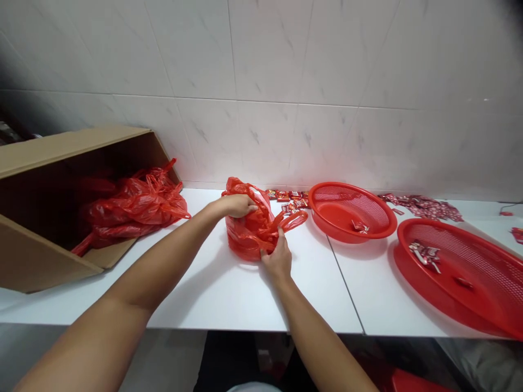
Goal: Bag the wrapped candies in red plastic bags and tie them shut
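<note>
A red plastic bag [247,245] stands on the white table in front of me, its top loose and crumpled. My left hand [238,206] is at the bag's mouth, with fingers curled over the plastic; the fingertips are partly hidden. On the bag's right side, my right hand [279,258] is closed on the plastic near a looped handle [295,219] that sticks out to the right. What lies inside the bag is mostly hidden, though a pale pink patch shows near its rim.
At left, a cardboard box [73,136] lies on its side, with red plastic bags [139,204] spilling from it. Small red packets [283,196] lie by the wall. A round red basket [327,231] and a larger one [425,288] hold several packets. More packets [429,208] lie behind.
</note>
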Tool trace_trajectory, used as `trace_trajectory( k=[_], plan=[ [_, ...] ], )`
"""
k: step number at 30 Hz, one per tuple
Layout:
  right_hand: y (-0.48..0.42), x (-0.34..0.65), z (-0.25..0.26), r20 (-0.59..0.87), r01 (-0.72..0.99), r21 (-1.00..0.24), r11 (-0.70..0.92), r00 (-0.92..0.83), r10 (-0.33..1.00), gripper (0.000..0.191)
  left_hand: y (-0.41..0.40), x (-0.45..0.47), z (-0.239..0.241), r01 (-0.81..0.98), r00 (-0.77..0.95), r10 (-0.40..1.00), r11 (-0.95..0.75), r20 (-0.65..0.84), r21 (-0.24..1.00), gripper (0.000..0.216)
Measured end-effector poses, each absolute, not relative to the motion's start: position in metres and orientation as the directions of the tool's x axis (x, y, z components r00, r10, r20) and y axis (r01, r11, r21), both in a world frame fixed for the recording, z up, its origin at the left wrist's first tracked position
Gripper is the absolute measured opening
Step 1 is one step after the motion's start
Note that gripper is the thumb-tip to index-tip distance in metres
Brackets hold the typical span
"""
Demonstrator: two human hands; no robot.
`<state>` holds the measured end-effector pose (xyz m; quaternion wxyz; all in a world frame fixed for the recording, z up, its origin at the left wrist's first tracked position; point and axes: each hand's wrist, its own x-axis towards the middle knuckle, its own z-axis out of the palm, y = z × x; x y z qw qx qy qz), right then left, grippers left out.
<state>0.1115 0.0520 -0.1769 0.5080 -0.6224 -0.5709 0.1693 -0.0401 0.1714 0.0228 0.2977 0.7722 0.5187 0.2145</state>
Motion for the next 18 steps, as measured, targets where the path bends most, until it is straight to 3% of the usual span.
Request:
trace_trajectory(
  k=[3,5,8,10,12,15,18],
  plan=[
    [0.056,0.114,-0.171,0.324,0.549,-0.828,0.115,0.301,0.897,0.064,0.167,-0.059,0.055,0.653,0.476,0.876,-0.289,-0.083,0.700,0.039],
    [0.060,0.114,-0.165,0.312,0.546,-0.832,0.099,0.312,0.898,0.051,0.163,-0.066,0.069,0.469,0.488,0.871,-0.310,0.050,0.827,0.036],
    [0.070,0.113,-0.154,0.317,0.519,-0.847,0.115,0.318,0.893,0.040,0.153,-0.070,0.082,-0.040,0.302,0.884,-0.362,0.357,0.931,0.029],
    [0.081,0.114,-0.147,0.306,0.492,-0.863,0.114,0.329,0.894,0.037,0.146,-0.074,0.091,-0.335,0.150,0.869,-0.403,0.471,0.852,0.027],
    [0.094,0.117,-0.141,0.291,0.470,-0.877,0.105,0.344,0.893,0.037,0.142,-0.084,0.103,-0.485,0.034,0.834,-0.468,0.550,0.739,0.031],
    [0.114,0.128,-0.135,0.293,0.438,-0.892,0.116,0.361,0.885,0.046,0.141,-0.107,0.121,-0.497,-0.103,0.779,-0.579,0.619,0.646,0.035],
    [0.124,0.141,-0.129,0.340,0.382,-0.902,0.203,0.337,0.878,0.066,0.143,-0.124,0.113,-0.512,-0.146,0.807,-0.556,0.572,0.655,0.022]
  ],
)
